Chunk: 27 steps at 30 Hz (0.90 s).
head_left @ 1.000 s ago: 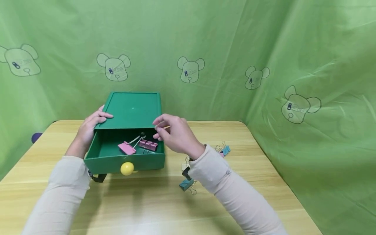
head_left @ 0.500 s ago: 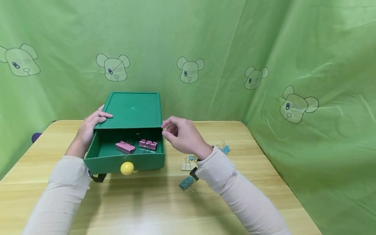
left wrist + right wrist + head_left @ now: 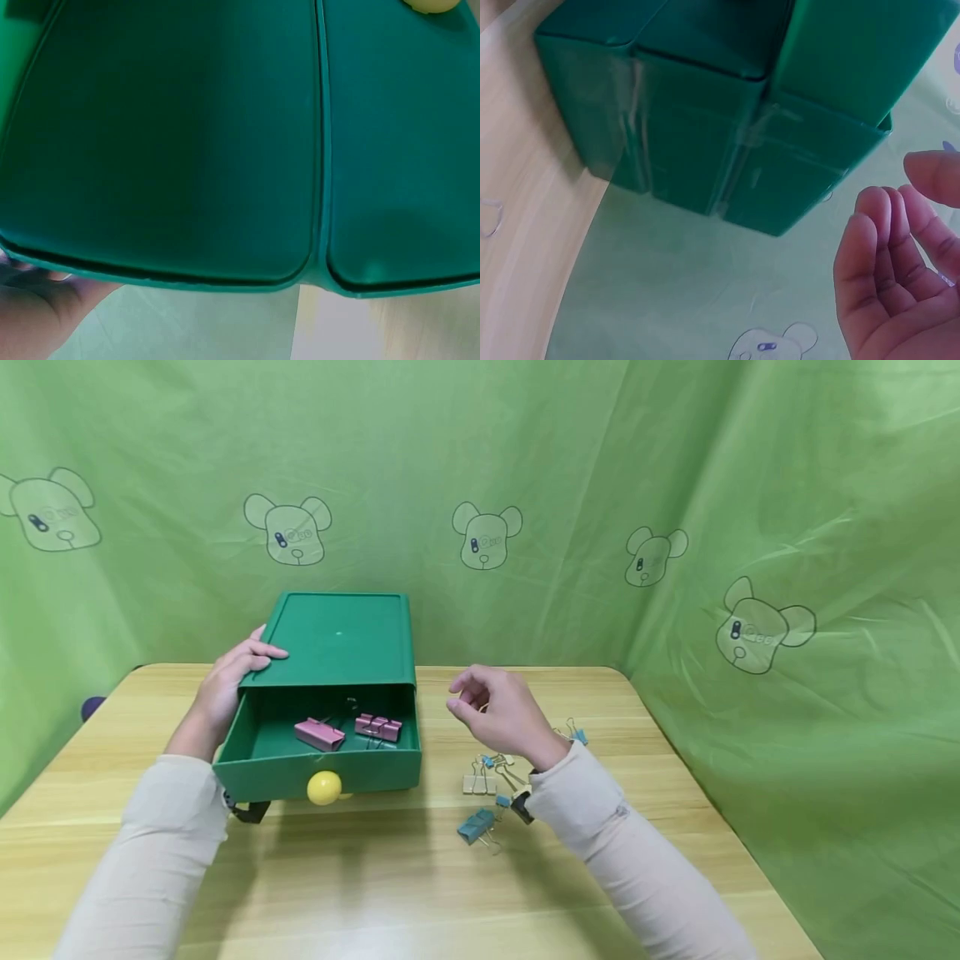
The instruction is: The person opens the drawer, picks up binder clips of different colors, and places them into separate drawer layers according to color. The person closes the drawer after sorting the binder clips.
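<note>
A green plastic drawer box [image 3: 337,635] stands on the table, its top drawer [image 3: 262,777] pulled out by a yellow knobbed front. Two pink binder clips, one on the left [image 3: 320,735] and one on the right [image 3: 378,727], lie inside; a silver wire handle shows farther back. My left hand [image 3: 225,689] rests against the box's left side, a finger laid straight over the top edge. To the right of the box, my right hand [image 3: 498,710] hovers above the table. In the right wrist view its fingers [image 3: 856,247] are loosely bent, with nothing between them and the thumb.
Beneath and beside my right forearm lie several loose binder clips: a teal one [image 3: 476,826], a cream one [image 3: 479,784], a black one [image 3: 521,806] and small blue ones. A green curtain [image 3: 555,610] hangs behind the wooden table [image 3: 345,893].
My right hand has drawn back rightward from the drawer opening. The left pink clip now lies flatter in the drawer, its handles no longer raised. The left hand stays put.
</note>
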Each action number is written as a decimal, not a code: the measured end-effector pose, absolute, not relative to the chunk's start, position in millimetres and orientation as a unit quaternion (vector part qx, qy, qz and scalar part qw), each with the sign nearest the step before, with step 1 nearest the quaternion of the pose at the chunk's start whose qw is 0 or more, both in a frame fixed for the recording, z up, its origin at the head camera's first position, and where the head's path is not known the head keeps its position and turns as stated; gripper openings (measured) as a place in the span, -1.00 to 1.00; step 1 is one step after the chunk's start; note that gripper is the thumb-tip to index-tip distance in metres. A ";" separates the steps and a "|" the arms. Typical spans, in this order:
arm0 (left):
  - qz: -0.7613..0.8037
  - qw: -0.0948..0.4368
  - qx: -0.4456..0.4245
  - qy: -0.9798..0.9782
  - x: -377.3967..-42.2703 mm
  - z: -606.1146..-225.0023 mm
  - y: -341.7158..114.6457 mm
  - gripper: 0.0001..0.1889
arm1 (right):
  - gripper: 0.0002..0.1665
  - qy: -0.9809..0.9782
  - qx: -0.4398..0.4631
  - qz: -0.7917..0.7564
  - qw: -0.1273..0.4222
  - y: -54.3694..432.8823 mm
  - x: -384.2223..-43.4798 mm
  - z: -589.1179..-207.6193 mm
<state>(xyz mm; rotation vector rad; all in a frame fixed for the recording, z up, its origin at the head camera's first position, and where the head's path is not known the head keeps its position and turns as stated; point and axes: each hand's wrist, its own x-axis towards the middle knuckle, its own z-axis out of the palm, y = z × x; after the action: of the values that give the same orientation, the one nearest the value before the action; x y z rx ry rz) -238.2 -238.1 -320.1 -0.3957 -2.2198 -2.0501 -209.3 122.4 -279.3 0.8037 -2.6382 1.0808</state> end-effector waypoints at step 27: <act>-0.669 0.032 -0.126 -0.731 -239.2 -318.1 -238.8 -0.59 | -0.87 -0.932 0.153 0.293 0.146 188.8 -232.0 -323.8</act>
<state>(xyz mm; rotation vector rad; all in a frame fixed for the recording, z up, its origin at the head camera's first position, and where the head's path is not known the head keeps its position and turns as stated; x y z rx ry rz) -239.2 -238.8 -318.1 -0.3868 -2.2526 -2.0616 -232.0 188.8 -323.8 0.4416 -2.6842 0.8421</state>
